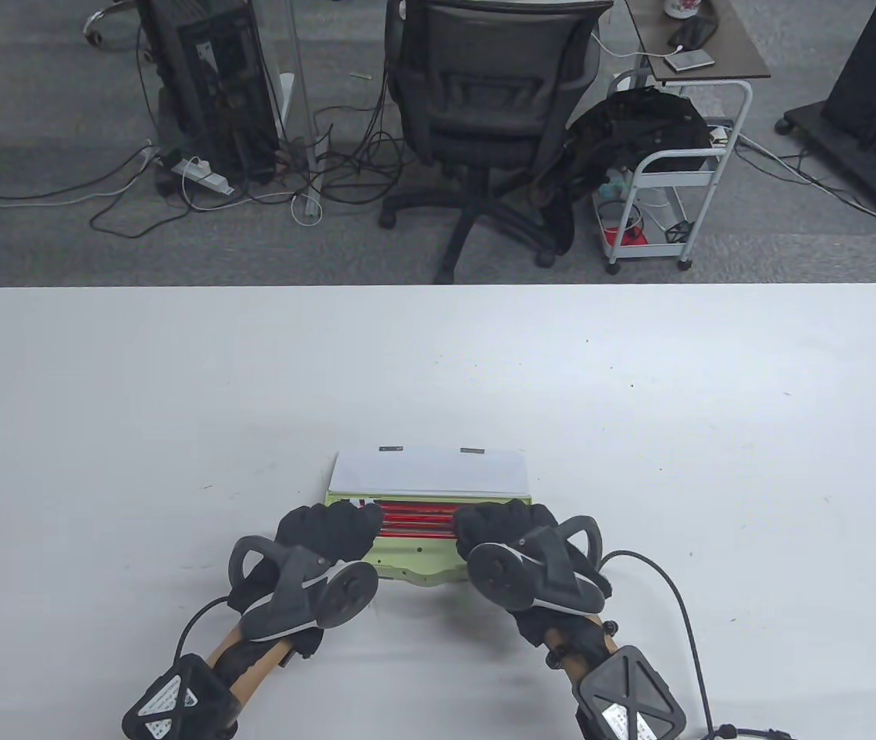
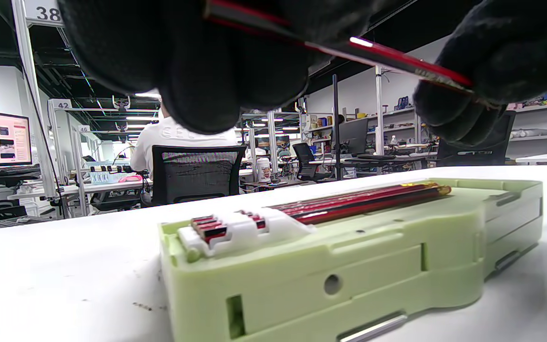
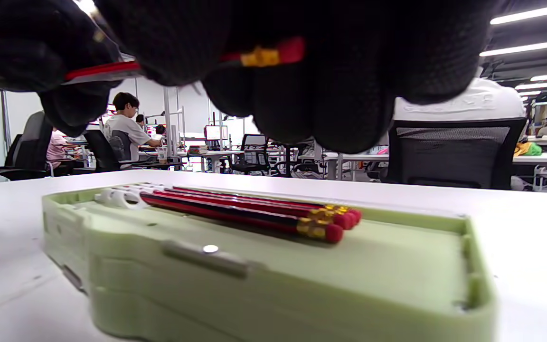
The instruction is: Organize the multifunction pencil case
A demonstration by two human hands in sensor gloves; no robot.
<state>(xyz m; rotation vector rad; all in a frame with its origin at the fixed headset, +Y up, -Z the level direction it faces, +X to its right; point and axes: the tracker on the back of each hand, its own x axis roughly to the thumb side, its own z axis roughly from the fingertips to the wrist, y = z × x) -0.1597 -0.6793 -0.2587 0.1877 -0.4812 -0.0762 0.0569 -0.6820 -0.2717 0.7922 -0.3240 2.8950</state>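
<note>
A light green pencil case (image 1: pixel 407 561) lies open near the table's front edge, its white lid (image 1: pixel 430 472) folded back. Several red pencils (image 2: pixel 359 202) lie side by side in its tray, their tips in a white clip (image 2: pixel 245 225) and their eraser ends (image 3: pixel 335 223) to the right. My left hand (image 1: pixel 334 528) and right hand (image 1: pixel 496 524) hover over the tray and hold one more red pencil (image 2: pixel 387 54) between them. The left fingers (image 2: pixel 183 61) grip its tip end. The right fingers (image 3: pixel 325 71) curl round its eraser end (image 3: pixel 268 56). This pencil hangs above the case and does not touch it.
The white table (image 1: pixel 176 401) stretches bare to the left, right and back of the case. Behind its far edge stand an office chair (image 1: pixel 484 100) and a white cart (image 1: pixel 669 177) on the floor.
</note>
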